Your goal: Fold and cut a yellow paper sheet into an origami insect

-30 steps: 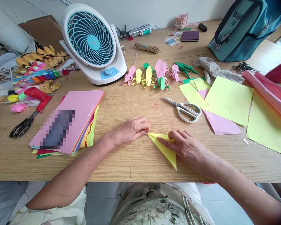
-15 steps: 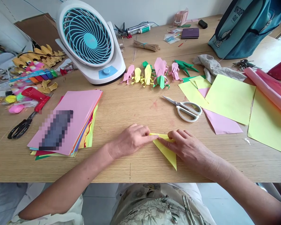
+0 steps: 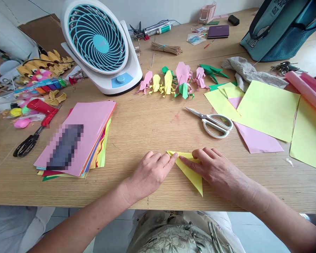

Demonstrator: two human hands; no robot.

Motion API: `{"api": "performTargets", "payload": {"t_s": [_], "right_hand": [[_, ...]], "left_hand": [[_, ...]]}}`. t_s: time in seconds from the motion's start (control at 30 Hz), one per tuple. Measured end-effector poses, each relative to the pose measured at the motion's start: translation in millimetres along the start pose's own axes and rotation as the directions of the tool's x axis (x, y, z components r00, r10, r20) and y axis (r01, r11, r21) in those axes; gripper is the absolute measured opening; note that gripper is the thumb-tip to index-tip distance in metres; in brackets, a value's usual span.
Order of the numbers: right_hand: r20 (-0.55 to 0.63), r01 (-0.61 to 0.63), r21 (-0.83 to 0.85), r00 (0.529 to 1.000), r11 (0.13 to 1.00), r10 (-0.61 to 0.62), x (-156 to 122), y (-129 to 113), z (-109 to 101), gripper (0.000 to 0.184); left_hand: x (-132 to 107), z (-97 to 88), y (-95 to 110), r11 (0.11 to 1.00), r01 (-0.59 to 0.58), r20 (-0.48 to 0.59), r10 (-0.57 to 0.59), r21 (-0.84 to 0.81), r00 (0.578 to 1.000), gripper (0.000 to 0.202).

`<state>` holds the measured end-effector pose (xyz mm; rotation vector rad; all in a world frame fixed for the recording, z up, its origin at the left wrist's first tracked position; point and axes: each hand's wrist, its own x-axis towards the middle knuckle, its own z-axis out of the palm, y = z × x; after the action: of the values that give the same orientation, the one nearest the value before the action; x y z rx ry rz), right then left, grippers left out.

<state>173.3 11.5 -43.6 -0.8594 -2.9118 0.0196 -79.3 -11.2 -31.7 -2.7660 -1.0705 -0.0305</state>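
A folded yellow paper triangle (image 3: 193, 174) lies flat on the wooden table (image 3: 152, 126) near its front edge. My left hand (image 3: 151, 172) rests at the triangle's left edge, index finger stretched out and pressing along the crease. My right hand (image 3: 213, 168) lies flat on the right part of the paper, fingers extended, holding it down. Neither hand grips anything.
White-handled scissors (image 3: 212, 122) lie behind the paper. Several folded paper figures (image 3: 173, 80) stand in a row. A stack of coloured sheets (image 3: 79, 137) sits left, a fan (image 3: 101, 44) behind it, black scissors (image 3: 28, 142) far left. Yellow and pink sheets (image 3: 265, 109) and a teal bag (image 3: 281, 28) lie right.
My left hand has slid down and right along the triangle's left edge, its fingers now stretched out. The right hand stays pressed on the paper.
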Motion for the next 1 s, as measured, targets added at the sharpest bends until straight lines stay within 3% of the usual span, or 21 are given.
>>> {"api": "performTargets", "payload": {"t_s": [0.57, 1.0], "right_hand": [[0.007, -0.014, 0.006, 1.000, 1.000, 0.014, -0.5, -0.8, -0.8, 0.056], [0.014, -0.015, 0.005, 1.000, 1.000, 0.015, 0.3, -1.3, -2.3, 0.053]], "left_hand": [[-3.8, 1.5, 3.6, 0.997, 0.057, -0.051, -0.054, 0.051, 0.997, 0.044], [-4.3, -1.4, 4.5, 0.996, 0.080, -0.027, -0.079, 0.028, 0.997, 0.046]]}}
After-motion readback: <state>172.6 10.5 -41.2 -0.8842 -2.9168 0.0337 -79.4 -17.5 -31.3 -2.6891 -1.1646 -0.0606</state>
